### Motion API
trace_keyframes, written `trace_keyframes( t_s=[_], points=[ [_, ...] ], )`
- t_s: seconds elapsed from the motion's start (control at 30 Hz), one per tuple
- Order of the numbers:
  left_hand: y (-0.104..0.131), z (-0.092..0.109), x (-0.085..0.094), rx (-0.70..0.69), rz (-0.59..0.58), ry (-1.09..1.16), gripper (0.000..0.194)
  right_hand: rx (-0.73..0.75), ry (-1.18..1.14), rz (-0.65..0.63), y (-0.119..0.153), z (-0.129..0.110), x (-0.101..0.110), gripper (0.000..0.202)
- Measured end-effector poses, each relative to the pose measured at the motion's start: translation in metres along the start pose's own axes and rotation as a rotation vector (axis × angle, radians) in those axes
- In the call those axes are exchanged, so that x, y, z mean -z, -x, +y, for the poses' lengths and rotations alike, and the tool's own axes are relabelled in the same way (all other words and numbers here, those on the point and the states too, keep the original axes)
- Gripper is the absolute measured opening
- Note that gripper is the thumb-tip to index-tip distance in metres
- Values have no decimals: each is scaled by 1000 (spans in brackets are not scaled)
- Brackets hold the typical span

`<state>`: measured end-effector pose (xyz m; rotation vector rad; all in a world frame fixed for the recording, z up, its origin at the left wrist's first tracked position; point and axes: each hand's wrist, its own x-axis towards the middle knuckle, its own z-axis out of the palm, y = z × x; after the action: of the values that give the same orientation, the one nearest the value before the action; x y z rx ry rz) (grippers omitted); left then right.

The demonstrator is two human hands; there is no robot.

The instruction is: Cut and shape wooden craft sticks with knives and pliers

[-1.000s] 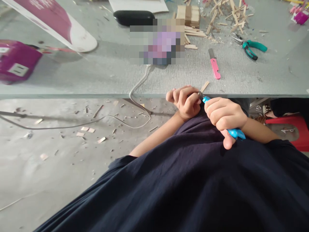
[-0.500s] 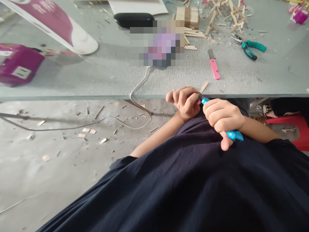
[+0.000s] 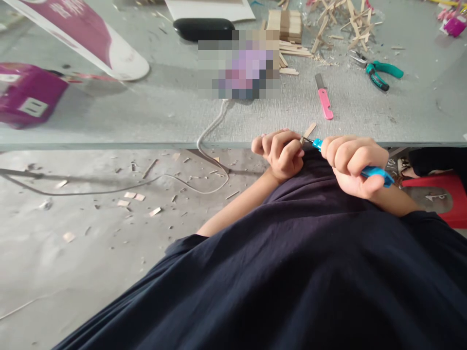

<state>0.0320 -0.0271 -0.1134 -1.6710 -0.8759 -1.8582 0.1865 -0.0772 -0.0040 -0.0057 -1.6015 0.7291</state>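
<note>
A flat wooden craft stick [image 3: 310, 130] pokes up from the curled fingers of my left hand [image 3: 280, 154], just at the table's front edge. My right hand [image 3: 356, 163] is wrapped around a blue-handled knife [image 3: 317, 144]. Its narrow metal tip meets the stick close to my left fingertips. The back end of the blue handle sticks out beside my right thumb. The lower part of the stick is hidden in my left hand.
On the table [image 3: 153, 116] lie a pink folding knife [image 3: 324, 102], teal pliers [image 3: 381, 73], wooden sticks [image 3: 292, 48], a black case [image 3: 204, 29] and a purple box [image 3: 32, 95]. A white cable [image 3: 209, 129] hangs over the edge. A red stool [image 3: 456, 194] stands right.
My right hand has moved right and slightly up with the knife, and the handle now lies flatter. More of the metal tip shows. My left hand and the stick have barely moved.
</note>
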Motion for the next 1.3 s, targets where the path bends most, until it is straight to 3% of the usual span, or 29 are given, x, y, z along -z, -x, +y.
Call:
trace_keyframes(
  t_s=[0.1, 0.23, 0.33, 0.43, 0.57, 0.9, 1.1, 1.2, 1.3],
  points=[
    [-1, 1, 1, -2, -4, 7, 31, 195, -87, 94, -13, -5, -1, 59],
    [4, -1, 2, 3, -22, -2, 33, 47, -33, 198, -14, -5, 1, 69],
    [15, -5, 1, 98, -87, -34, 49, 56, -62, 265, -12, -1, 2, 69],
    [24, -9, 0, 194, -126, -5, 57, 120, -137, 270, -15, 3, -2, 63],
    [26, -10, 0, 207, -106, 26, 56, 143, -95, 273, -19, 4, -7, 58],
    [27, -11, -1, 313, -183, -6, 71, -19, -20, 338, -21, 10, 8, 70],
    [25, -10, 0, 292, -118, 18, 73, -97, -28, 320, -22, 13, 12, 72],
    [25, -10, 0, 359, -197, 17, 76, -47, -96, 301, -27, 13, 12, 73],
    [26, -10, -1, 315, -179, -46, 77, 13, -168, 297, -35, 11, 9, 67]
  ],
)
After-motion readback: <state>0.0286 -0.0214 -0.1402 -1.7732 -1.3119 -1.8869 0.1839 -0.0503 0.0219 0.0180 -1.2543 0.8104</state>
